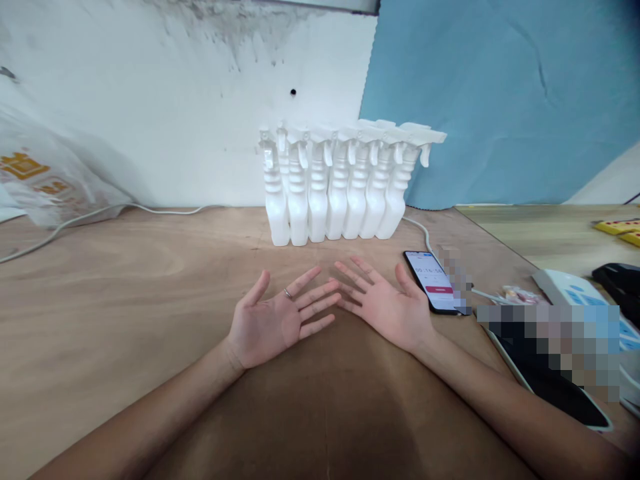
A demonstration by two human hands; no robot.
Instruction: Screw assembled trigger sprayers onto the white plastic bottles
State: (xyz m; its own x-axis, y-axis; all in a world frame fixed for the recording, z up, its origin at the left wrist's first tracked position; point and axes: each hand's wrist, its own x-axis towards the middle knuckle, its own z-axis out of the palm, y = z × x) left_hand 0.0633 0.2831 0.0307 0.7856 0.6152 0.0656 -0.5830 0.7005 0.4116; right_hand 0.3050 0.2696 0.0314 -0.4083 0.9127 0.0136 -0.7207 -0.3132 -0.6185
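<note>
1. Head view, far left: a crinkled translucent plastic bag with orange print [45, 177] lies against the white wall, and a thin white cable [90, 217] runs from it along the back edge of the brown wooden table [125, 300].
2. Left hand [273, 323]: palm up, fingers spread, holding nothing, a thin ring on one finger; it hovers or rests just above the table, cannot tell which.
3. Behind the hands, centre: a tight row of white plastic trigger spray bottles [340, 187] stands upright on the table against the wall, nozzles pointing right, bottles touching each other. They are apart from both hands, just beyond the fingertips.
4. Right hand [385, 303]: also palm up, fingers spread, empty; its fingertips nearly meet those of the left hand.
5. Just right of the right hand: a black smartphone with a lit screen [433, 280] lies flat on the table, plugged into a white cable. Further right sit a black flat device with a white rim [545, 377] and a white-and-blue object [575, 290]; part of this area is blurred out.
6. Step judgement: looks like an open-palms pose with no grasp begun; bottles untouched.
7. A next move on the bottles would call for reaching forward and closing one hand round a single neck without knocking its neighbours.
</note>
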